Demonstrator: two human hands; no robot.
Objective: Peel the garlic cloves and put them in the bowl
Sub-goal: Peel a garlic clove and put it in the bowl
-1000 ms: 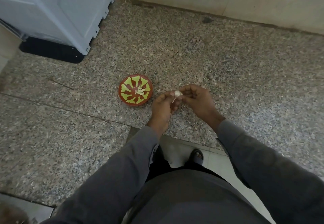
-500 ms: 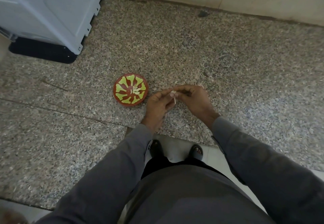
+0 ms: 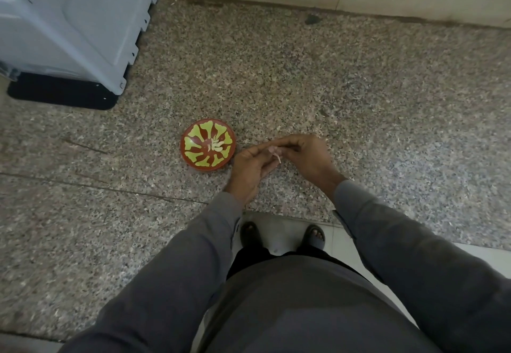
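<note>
Speckled granite worktop: beside the red-and-green patterned bowl, left hand and right hand pinch a pale garlic clove, apparently mid-peel; next, the last skin must come off.

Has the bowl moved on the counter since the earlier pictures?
No. The bowl keeps the same place relative to the grey appliance and the counter's seam; only the camera shifted.

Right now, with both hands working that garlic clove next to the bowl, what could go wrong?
The garlic clove is small and mostly hidden between the left hand and right hand, over the granite counter, not the bowl; a slip would likely drop it on the speckled stone. The loose strip of skin hanging below could fall among the scraps already there. The left hand is close to the bowl and might nudge it.
</note>
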